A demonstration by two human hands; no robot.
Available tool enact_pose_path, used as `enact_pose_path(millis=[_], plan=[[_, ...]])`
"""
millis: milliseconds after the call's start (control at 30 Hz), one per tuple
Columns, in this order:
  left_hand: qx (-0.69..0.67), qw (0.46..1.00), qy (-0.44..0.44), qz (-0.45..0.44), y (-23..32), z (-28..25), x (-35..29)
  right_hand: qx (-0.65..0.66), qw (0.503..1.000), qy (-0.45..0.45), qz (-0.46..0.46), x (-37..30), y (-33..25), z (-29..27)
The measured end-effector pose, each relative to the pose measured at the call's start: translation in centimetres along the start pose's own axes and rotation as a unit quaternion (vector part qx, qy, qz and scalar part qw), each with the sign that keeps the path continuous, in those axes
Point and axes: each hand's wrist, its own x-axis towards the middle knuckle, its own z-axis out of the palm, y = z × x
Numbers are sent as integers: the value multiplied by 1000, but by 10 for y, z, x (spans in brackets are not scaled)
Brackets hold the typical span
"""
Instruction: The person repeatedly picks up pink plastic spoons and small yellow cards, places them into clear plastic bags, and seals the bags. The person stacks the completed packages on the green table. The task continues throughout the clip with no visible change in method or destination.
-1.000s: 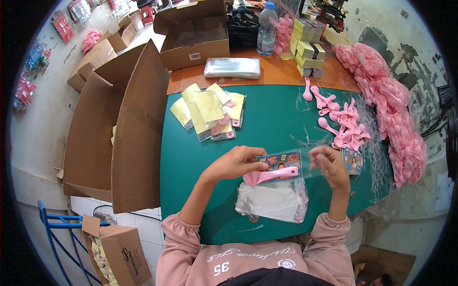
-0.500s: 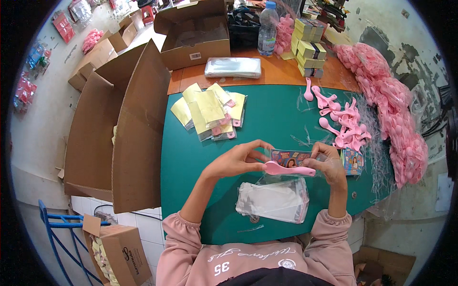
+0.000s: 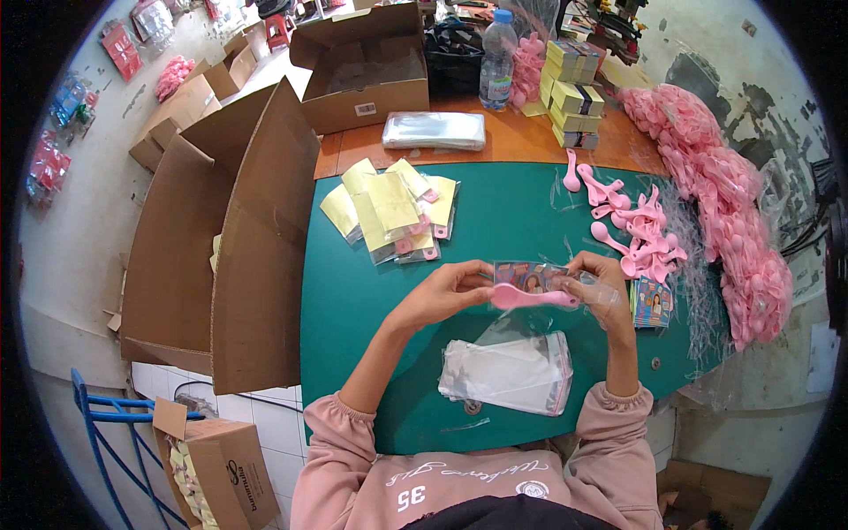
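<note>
Above the green tabletop, a pink plastic spoon lies level across a colourful printed card, with clear film around them. My left hand pinches the left end, by the spoon's bowl. At the handle end, the fingers of my right hand are closed on the card and film. Whether the spoon is fully inside the film is hard to tell. Below my hands lies a stack of clear plastic bags. A stack of printed cards is just right of my right hand, below a pile of loose pink spoons.
Filled packets with yellow backs lie at the far left of the tabletop. Behind stand a clear bag bundle, a water bottle and banded card stacks. A large open carton borders the left; bagged pink spoons line the right.
Both hands have moved slightly away from my body, carrying the spoon and card. The card sits lower behind the spoon, and my right fingers have shifted on the film.
</note>
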Motion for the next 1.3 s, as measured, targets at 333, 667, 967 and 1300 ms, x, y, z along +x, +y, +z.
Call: enact_pose_path(millis=[333, 667, 967, 1300], plan=[[-288, 945, 68, -140, -6, 36, 2, -239, 929, -164, -230, 8, -4, 27], [-234, 965, 57, -101, -33, 27, -9, -252, 945, -93, -188, -2, 9, 72], [-191, 972, 79, -113, -29, 30, -11, -348, 896, -134, -240, -3, 13, 84], [-240, 962, 68, -106, -31, 28, -10, -363, 895, -66, -249, -4, 15, 78]])
